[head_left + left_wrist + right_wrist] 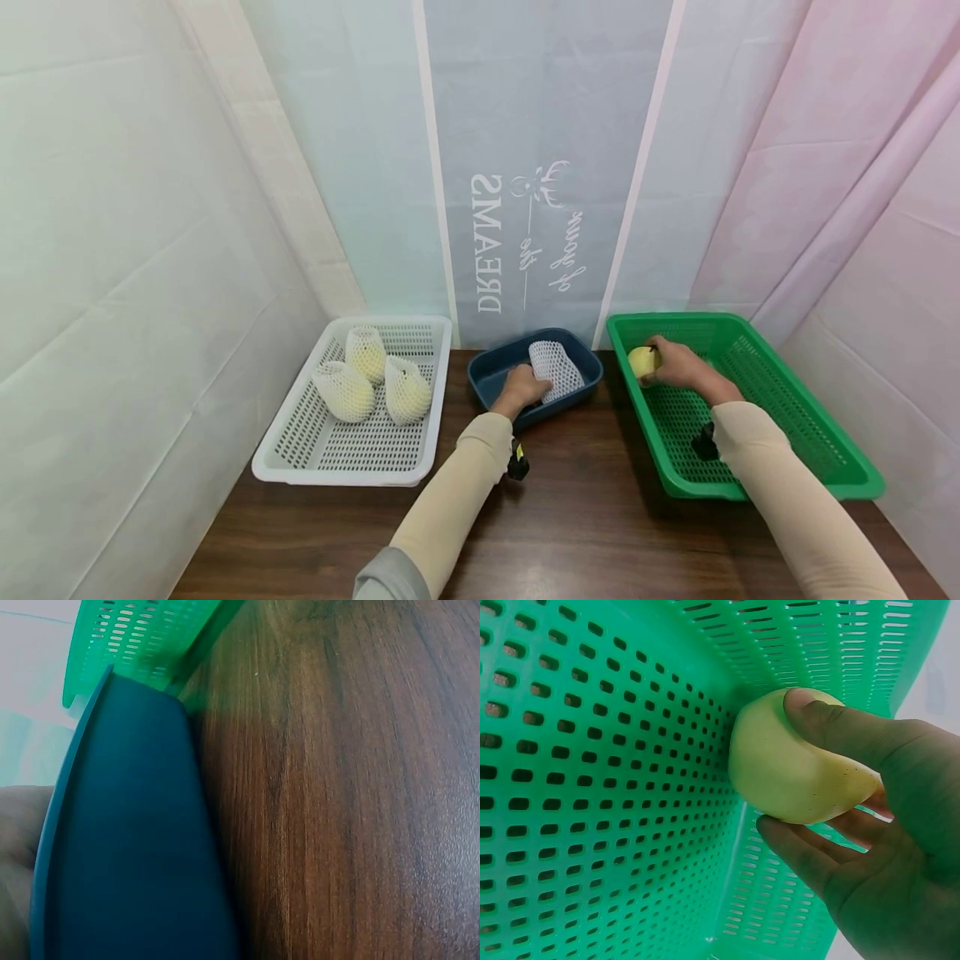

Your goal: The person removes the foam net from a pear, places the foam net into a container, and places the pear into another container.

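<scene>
In the head view my right hand (678, 365) is inside the green basket (806, 400) and grips a yellow pear (787, 765). The right wrist view shows my thumb on one side of the pear and fingertips on the other, near the basket's wall. My left hand (522, 388) reaches into a dark blue tray (489, 383) and pinches the lower edge of a white foam fruit net (557, 368). The tray's wall hides most of that hand in the left wrist view, and the net does not show there.
A white basket (296, 475) at the left holds a few pears (408, 396) in white foam nets. The blue tray stands between the two baskets on a dark wooden table (555, 533). Light cloth hangs behind and at both sides.
</scene>
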Action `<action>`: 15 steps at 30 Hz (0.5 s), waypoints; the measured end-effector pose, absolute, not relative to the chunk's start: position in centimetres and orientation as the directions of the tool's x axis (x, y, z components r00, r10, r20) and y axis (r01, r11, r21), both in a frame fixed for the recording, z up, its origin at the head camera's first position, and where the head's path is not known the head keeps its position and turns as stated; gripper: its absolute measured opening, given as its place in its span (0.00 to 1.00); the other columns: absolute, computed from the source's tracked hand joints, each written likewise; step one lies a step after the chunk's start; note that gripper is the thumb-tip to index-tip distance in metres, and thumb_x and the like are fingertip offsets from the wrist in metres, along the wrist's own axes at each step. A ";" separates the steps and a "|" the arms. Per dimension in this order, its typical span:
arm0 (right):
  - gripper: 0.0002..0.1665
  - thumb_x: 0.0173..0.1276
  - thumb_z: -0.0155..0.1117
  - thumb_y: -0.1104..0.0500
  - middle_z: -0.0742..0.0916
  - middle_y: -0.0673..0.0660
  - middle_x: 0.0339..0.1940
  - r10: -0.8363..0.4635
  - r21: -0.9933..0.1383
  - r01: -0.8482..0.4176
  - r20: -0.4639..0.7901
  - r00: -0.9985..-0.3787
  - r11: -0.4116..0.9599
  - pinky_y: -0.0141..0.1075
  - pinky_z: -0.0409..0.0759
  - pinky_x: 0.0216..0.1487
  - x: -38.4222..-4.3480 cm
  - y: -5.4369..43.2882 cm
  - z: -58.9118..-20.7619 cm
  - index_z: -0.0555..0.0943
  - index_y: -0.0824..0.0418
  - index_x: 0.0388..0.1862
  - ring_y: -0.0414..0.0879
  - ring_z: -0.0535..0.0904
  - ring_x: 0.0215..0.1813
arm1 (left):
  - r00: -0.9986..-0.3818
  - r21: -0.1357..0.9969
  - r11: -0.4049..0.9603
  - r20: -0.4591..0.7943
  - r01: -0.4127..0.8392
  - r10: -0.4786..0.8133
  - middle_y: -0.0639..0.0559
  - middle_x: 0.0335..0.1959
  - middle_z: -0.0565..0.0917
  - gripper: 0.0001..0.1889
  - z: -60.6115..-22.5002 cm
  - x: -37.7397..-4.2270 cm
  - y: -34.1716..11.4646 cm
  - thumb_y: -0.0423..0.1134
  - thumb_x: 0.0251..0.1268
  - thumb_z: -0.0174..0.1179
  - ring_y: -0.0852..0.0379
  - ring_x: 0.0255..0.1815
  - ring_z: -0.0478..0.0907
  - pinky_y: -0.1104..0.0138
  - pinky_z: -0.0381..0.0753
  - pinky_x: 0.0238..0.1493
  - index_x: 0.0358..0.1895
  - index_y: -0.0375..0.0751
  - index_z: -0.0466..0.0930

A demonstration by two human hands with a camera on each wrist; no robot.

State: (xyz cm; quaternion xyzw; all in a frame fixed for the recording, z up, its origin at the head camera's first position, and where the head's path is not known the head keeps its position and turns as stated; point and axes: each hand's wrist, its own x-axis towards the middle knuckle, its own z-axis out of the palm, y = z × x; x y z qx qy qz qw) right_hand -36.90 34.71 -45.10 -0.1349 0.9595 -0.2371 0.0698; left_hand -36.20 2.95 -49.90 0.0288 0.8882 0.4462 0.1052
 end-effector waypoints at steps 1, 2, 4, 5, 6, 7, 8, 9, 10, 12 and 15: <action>0.49 0.67 0.79 0.55 0.80 0.79 0.57 -0.296 -0.471 -0.230 -0.068 -0.953 0.851 0.48 0.81 0.40 -37.0 34.8 -45.2 0.64 0.79 0.74 0.61 0.81 0.46 | -0.977 0.798 0.601 -0.160 -0.043 0.142 0.50 0.23 0.80 0.10 -49.9 -36.2 2.9 0.40 0.77 0.65 0.56 0.23 0.77 0.64 0.78 0.30 0.39 0.36 0.83; 0.49 0.67 0.79 0.55 0.80 0.79 0.57 -0.298 -0.471 -0.231 -0.070 -0.952 0.851 0.48 0.81 0.39 -37.1 34.9 -45.4 0.64 0.79 0.74 0.61 0.81 0.46 | -0.978 0.798 0.602 -0.156 -0.041 0.141 0.49 0.24 0.81 0.10 -50.0 -36.2 2.9 0.40 0.76 0.65 0.56 0.23 0.77 0.64 0.79 0.30 0.40 0.35 0.84; 0.49 0.67 0.78 0.55 0.80 0.79 0.57 -0.298 -0.470 -0.230 -0.076 -0.952 0.852 0.48 0.81 0.40 -37.2 35.0 -45.6 0.64 0.79 0.74 0.61 0.81 0.46 | -0.979 0.797 0.603 -0.148 -0.033 0.142 0.49 0.23 0.82 0.11 -50.1 -36.3 2.9 0.41 0.76 0.66 0.57 0.23 0.79 0.64 0.81 0.31 0.38 0.36 0.84; 0.49 0.67 0.78 0.55 0.79 0.79 0.57 -0.297 -0.470 -0.228 -0.079 -0.951 0.853 0.48 0.81 0.40 -37.2 35.0 -45.7 0.63 0.79 0.74 0.61 0.81 0.46 | -0.979 0.799 0.601 -0.147 -0.032 0.143 0.50 0.22 0.81 0.11 -50.2 -36.3 2.8 0.41 0.76 0.66 0.57 0.22 0.78 0.64 0.81 0.30 0.36 0.36 0.84; 0.49 0.67 0.78 0.55 0.79 0.78 0.57 -0.297 -0.469 -0.227 -0.081 -0.951 0.854 0.48 0.81 0.40 -37.2 35.1 -45.7 0.63 0.78 0.75 0.61 0.81 0.46 | -0.979 0.802 0.597 -0.145 -0.030 0.145 0.50 0.20 0.81 0.12 -50.2 -36.3 2.8 0.41 0.76 0.66 0.57 0.21 0.78 0.64 0.80 0.30 0.34 0.37 0.84; 0.49 0.68 0.78 0.55 0.79 0.78 0.58 -0.296 -0.468 -0.224 -0.084 -0.952 0.855 0.48 0.81 0.40 -37.2 35.1 -45.7 0.63 0.78 0.75 0.61 0.81 0.46 | -0.978 0.805 0.593 -0.146 -0.031 0.146 0.51 0.19 0.80 0.13 -50.2 -36.3 2.8 0.41 0.76 0.66 0.57 0.21 0.78 0.65 0.80 0.30 0.32 0.38 0.83; 0.49 0.68 0.78 0.55 0.79 0.79 0.58 -0.293 -0.470 -0.219 -0.090 -0.952 0.855 0.48 0.81 0.40 -37.2 35.0 -45.6 0.63 0.78 0.75 0.62 0.81 0.47 | -0.979 0.806 0.591 -0.145 -0.032 0.146 0.51 0.18 0.79 0.13 -50.2 -36.4 2.7 0.41 0.76 0.66 0.57 0.20 0.78 0.65 0.80 0.30 0.30 0.38 0.82; 0.49 0.68 0.78 0.55 0.79 0.79 0.58 -0.290 -0.470 -0.215 -0.094 -0.952 0.856 0.49 0.81 0.40 -37.1 34.9 -45.5 0.63 0.78 0.75 0.62 0.81 0.47 | -0.979 0.809 0.587 -0.147 -0.035 0.144 0.52 0.17 0.78 0.14 -50.2 -36.3 2.7 0.41 0.75 0.66 0.57 0.20 0.77 0.65 0.81 0.30 0.29 0.39 0.82; 0.49 0.68 0.78 0.55 0.79 0.79 0.57 -0.288 -0.470 -0.211 -0.097 -0.953 0.857 0.49 0.81 0.41 -37.0 34.8 -45.4 0.63 0.78 0.75 0.62 0.81 0.47 | -0.979 0.812 0.583 -0.146 -0.037 0.142 0.53 0.16 0.77 0.15 -50.2 -36.3 2.6 0.41 0.75 0.66 0.58 0.20 0.77 0.65 0.80 0.30 0.28 0.39 0.81; 0.49 0.68 0.78 0.56 0.79 0.79 0.58 -0.285 -0.472 -0.206 -0.102 -0.953 0.857 0.49 0.81 0.41 -37.0 34.7 -45.3 0.62 0.79 0.74 0.63 0.80 0.47 | -0.980 0.812 0.583 -0.147 -0.040 0.137 0.52 0.18 0.79 0.14 -50.1 -36.1 2.6 0.41 0.76 0.66 0.57 0.21 0.79 0.64 0.82 0.31 0.29 0.38 0.83; 0.49 0.68 0.78 0.56 0.78 0.80 0.58 -0.279 -0.476 -0.196 -0.110 -0.954 0.858 0.50 0.81 0.41 -36.9 34.6 -45.2 0.62 0.79 0.74 0.63 0.80 0.48 | -0.980 0.802 0.595 -0.151 -0.045 0.130 0.48 0.22 0.84 0.14 -50.0 -36.1 2.4 0.42 0.76 0.66 0.56 0.23 0.82 0.64 0.84 0.33 0.32 0.36 0.85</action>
